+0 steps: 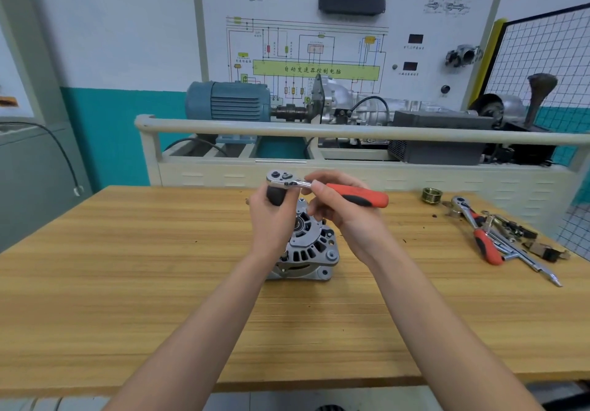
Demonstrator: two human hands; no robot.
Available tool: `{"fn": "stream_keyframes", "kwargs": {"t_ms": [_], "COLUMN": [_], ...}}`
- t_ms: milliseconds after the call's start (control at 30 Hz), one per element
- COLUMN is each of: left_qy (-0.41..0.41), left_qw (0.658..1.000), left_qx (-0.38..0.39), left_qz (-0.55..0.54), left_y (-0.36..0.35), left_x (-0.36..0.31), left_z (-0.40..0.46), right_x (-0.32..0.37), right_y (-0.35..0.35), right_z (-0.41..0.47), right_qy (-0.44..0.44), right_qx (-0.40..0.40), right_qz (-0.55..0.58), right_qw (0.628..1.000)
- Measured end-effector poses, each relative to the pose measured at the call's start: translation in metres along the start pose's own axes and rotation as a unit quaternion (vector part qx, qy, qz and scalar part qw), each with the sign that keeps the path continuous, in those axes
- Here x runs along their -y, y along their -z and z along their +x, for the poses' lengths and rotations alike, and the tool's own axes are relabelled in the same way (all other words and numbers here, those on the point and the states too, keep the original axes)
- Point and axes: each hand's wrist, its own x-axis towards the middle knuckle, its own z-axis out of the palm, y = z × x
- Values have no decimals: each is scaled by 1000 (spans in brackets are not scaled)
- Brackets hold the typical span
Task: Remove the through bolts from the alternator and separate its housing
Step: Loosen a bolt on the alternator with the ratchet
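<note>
Red-handled chrome ratchet point(322, 187) in our right hand point(348, 215), left hand point(271, 215) gripping its black socket point(276, 195); grey cast alternator point(305, 244), centre frame, seemingly unsplit.

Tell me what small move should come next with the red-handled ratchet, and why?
Probably swing the red-handled ratchet to loosen a bolt: the left hand grips the black socket under its head above the grey alternator, and the right hand pinches the handle.

Both hands point(271, 215) point(338, 206) raised, fingers curled.
</note>
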Motion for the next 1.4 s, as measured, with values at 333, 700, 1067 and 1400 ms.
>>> {"fn": "stream_keyframes", "kwargs": {"t_ms": [333,700,1067,1400], "left_qy": [-45,-9,57,19], "left_qw": [996,950,986,973], "left_qx": [73,311,155,227], "left_qz": [-8,35,-27,24], "left_y": [5,17,9,17], "left_x": [5,-5,-4,-3], "left_z": [-17,-8,-1,-5], "right_x": [-6,6,4,9], "right_y": [3,-6,-37,-20], "right_z": [-3,27,2,31], "right_qy": [20,-65,77,-83], "right_qx": [-35,-28,-119,19], "right_qz": [188,541,426,486], "right_qw": [981,838,893,870]}}
